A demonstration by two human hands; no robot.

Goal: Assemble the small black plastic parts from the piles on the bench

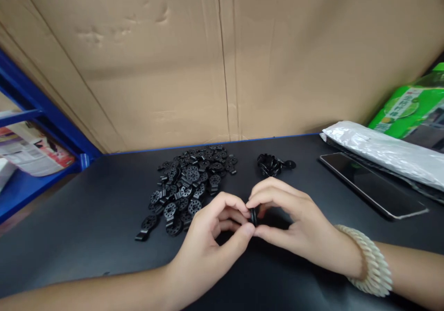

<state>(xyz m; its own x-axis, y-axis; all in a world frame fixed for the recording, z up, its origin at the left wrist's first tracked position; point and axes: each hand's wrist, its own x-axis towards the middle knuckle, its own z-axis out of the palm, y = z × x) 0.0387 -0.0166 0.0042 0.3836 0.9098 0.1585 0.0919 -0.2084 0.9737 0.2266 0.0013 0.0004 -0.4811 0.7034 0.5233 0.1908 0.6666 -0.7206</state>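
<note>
**Ana:** Head view, left to right please. What sits at the far left of the frame?

**Ben:** A blue shelf frame [45, 116] with printed papers [31, 151] behind it, at the left edge. A brown cardboard wall [222, 56] fills the whole upper half. Below it lies a dark counter [86, 218].

**Ana:** And on the counter?

**Ben:** Left of centre, a loose heap of black plastic discs [190, 186], many with small holes. Just right of it, near the back edge, a much smaller cluster [272, 165] of the same parts.

**Ana:** Where are the hands?

**Ben:** In the lower centre, meeting just above the counter. The left hand [211, 237] and right hand [294, 223] both pinch one small black part [253, 216]; the fingers [243, 209] of each hand are closed on it from either side. A pale coiled band [369, 262] rings the right wrist.

**Ana:** Further right?

**Ben:** A dark phone [373, 186] lying flat, then a silvery plastic bag [381, 151], then a green packet [407, 109] at the upper right edge.

**Ana:** What could go wrong?

**Ben:** My guess: the part is tiny and held only at the fingertips, so uneven pressure could flick it loose. Black on a dark counter, it would be hard to find, or it could roll back into the heap.
</note>
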